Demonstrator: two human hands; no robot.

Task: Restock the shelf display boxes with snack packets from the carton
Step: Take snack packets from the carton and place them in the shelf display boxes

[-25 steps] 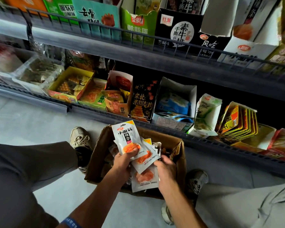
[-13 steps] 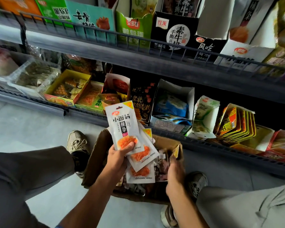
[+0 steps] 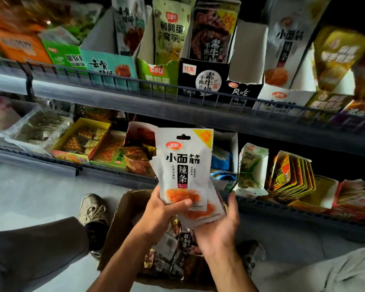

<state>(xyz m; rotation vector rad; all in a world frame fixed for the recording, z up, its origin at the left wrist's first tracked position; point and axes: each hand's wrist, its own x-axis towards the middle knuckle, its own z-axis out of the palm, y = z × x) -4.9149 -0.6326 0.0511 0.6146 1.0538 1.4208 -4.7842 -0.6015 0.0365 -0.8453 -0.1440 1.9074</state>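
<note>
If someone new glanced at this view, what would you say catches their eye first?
First the stack of white snack packets held up at centre frame, gripped from the left by the left hand and cupped underneath by the right hand. Next, a matching white display box on the upper shelf at right. Below the hands, the brown carton sits on the floor with mixed packets inside.
</note>
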